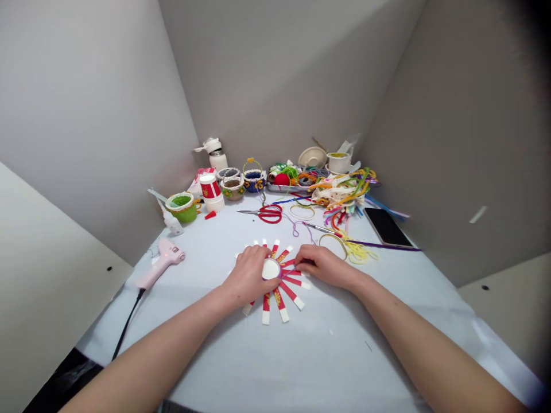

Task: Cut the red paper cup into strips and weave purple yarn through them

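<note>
A paper cup (271, 269) with its sides cut into red and white strips lies spread flat like a sun, its round white base at the centre. Curved over its left side, my left hand (247, 274) grips the base with thumb and fingers, covering several strips. On the right, my right hand (323, 265) is closed in a pinch on purple yarn (290, 272), which stretches to the base's edge. Some purple yarn rings the base. More of the strand curls on the cloth behind my right hand.
Red-handled scissors (270, 214), a pen (322, 229) and a hoop (333, 246) lie beyond my hands. A pink glue gun (161, 264) with its cord is at left, a phone (388, 226) at right. Small baskets (233, 188) and a yarn tray (288, 187) stand at the back.
</note>
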Motion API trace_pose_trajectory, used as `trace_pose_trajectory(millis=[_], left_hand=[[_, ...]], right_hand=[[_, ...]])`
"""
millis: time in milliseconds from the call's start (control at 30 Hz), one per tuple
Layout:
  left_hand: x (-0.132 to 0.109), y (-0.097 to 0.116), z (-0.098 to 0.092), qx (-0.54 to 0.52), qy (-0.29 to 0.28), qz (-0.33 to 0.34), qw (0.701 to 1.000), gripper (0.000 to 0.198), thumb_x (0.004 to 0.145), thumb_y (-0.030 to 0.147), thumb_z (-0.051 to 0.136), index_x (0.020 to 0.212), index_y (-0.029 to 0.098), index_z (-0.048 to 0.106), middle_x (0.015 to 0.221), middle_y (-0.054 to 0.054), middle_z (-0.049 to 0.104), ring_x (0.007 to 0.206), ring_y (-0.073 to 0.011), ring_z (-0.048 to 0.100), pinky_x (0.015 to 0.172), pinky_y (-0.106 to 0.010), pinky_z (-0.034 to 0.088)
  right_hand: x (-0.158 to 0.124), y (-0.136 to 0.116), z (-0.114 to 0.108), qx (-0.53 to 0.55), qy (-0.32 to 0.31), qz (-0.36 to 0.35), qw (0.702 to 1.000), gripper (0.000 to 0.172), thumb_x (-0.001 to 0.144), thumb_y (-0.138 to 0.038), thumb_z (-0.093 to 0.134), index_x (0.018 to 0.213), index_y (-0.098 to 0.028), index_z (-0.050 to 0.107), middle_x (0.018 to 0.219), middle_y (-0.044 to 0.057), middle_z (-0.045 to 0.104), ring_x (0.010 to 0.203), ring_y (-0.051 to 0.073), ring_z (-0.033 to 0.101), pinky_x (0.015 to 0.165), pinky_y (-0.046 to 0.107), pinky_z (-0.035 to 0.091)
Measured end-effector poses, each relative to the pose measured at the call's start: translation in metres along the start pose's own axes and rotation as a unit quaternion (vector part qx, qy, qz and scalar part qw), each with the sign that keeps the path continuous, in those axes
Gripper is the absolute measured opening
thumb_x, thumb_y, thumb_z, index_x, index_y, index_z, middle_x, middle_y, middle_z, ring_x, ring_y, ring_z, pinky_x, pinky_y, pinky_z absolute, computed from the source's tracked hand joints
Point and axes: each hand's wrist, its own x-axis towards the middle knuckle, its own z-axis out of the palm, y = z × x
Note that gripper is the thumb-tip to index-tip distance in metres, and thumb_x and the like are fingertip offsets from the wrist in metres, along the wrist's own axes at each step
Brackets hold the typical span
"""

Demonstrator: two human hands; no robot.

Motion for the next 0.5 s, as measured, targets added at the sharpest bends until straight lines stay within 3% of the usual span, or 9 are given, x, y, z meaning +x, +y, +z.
trace_pose_trajectory(millis=[133,267,367,500], left_hand=[[0.002,-0.004,-0.007,-0.023,-0.022,0.008,0.999,0.048,0.078,0.031,0.073,0.120,0.020,0.053,0.122,-0.010,0.062,0.115,-0.0318,0.056,0.099,-0.047,0.043],[0.003,-0.008,-0.017,-0.037,-0.065,0.064,0.995,0.052,0.081,0.030,0.074,0.127,0.023,0.051,0.132,-0.011,0.060,0.121,-0.0329,0.055,0.104,-0.048,0.041],[0.004,-0.009,-0.022,-0.040,-0.115,0.107,0.987,0.052,0.083,0.025,0.073,0.130,0.023,0.050,0.134,-0.011,0.060,0.123,-0.0329,0.055,0.105,-0.048,0.040],[0.007,-0.010,-0.025,-0.055,-0.139,0.126,0.981,0.051,0.083,0.023,0.074,0.129,0.023,0.052,0.133,-0.011,0.060,0.124,-0.0327,0.053,0.106,-0.047,0.039]], right_hand=[[-0.007,-0.006,-0.005,-0.014,-0.004,-0.012,1.000,0.011,0.092,-0.018,0.060,0.085,-0.019,0.068,0.086,0.004,0.066,0.081,0.017,0.060,0.076,0.027,0.046],[-0.027,-0.022,-0.006,-0.041,0.009,-0.018,0.999,0.015,0.095,-0.016,0.055,0.091,-0.021,0.068,0.092,0.005,0.066,0.088,0.018,0.061,0.079,0.029,0.047],[-0.049,-0.037,0.002,-0.065,0.031,-0.024,0.997,0.020,0.098,-0.016,0.049,0.094,-0.021,0.067,0.094,0.006,0.066,0.088,0.018,0.061,0.078,0.030,0.049],[-0.078,-0.053,0.023,-0.116,0.062,-0.042,0.990,0.024,0.099,-0.014,0.044,0.097,-0.021,0.067,0.092,0.008,0.066,0.085,0.020,0.061,0.072,0.032,0.051]])
